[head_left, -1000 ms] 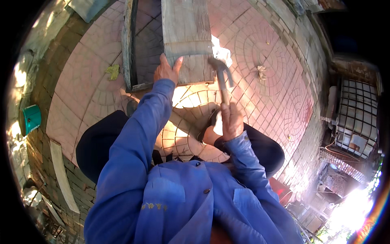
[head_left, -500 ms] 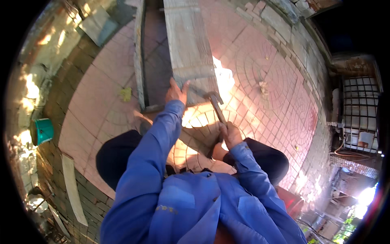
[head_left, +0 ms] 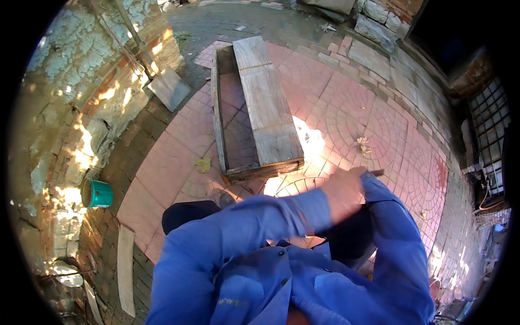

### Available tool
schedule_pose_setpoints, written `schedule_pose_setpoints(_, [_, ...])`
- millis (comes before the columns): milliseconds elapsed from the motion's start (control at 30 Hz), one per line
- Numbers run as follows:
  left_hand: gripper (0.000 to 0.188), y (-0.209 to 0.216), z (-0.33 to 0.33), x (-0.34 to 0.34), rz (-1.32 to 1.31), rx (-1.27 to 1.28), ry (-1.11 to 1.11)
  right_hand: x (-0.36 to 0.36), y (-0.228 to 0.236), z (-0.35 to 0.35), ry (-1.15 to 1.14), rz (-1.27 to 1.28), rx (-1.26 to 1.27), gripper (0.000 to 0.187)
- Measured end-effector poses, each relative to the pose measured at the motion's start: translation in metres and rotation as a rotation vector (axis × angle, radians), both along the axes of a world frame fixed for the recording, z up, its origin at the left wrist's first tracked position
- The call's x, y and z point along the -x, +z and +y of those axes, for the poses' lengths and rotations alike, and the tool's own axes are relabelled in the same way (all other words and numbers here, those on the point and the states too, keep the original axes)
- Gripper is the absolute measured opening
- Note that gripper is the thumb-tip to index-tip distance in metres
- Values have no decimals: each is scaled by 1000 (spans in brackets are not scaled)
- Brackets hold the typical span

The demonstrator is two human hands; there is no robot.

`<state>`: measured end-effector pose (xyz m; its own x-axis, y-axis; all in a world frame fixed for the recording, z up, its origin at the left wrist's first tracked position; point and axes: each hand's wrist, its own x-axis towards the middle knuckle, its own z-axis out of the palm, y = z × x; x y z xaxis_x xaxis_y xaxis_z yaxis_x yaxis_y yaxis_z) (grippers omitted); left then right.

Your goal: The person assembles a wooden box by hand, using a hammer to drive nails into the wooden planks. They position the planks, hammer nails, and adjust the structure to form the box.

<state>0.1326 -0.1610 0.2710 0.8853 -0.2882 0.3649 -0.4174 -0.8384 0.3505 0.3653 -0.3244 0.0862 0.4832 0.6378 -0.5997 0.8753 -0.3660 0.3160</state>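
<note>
My left arm reaches across my body to the right, and my left hand [head_left: 341, 197] is smeared by motion, so its fingers cannot be made out. Right beside it, overlapping, my right hand [head_left: 355, 174] is mostly hidden at the end of its bent arm. A short brown length of the hammer's handle [head_left: 376, 173] sticks out by the right cuff; the head is not visible. Ahead of me, apart from both hands, a long weathered wooden box [head_left: 218, 116] lies on the paving. A wide grey board [head_left: 269, 100] covers its right side, while the left side is uncovered.
Pink patterned tiles [head_left: 346, 116] surround the box. On the left are a green bucket [head_left: 98, 194], a loose wooden strip [head_left: 125, 271] and a shovel [head_left: 169, 88] by the rough wall. A metal grid [head_left: 490, 130] stands at the far right. My knees flank the work.
My left hand has left the board and swung right to my right hand. The hammer has come away from the box's near end. The view has shifted, showing the box whole.
</note>
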Motion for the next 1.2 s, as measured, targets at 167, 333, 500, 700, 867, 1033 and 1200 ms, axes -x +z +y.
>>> schedule_pose_setpoints(167, [11,88,-84,63,-56,-302,-361,22,-13,68,-59,113,42,34])
schedule_pose_setpoints(333, [11,90,-87,70,17,-142,-463,11,-44,43,-118,73,-33,34])
schedule_pose_setpoints(500, [12,88,-72,74,106,-151,-515,22,-37,83,-151,65,-261,35])
schedule_pose_setpoints(700, [14,88,-84,63,175,-229,-601,17,-29,114,-214,54,-401,36])
schedule_pose_setpoints(867, [15,95,-104,69,174,-265,-658,16,-31,125,-243,52,-416,37])
schedule_pose_setpoints(1033, [17,101,-124,80,162,-243,-695,-3,-44,103,-256,42,-358,38])
schedule_pose_setpoints(1200, [19,99,-121,87,195,-219,-644,17,-47,126,-194,75,-316,37])
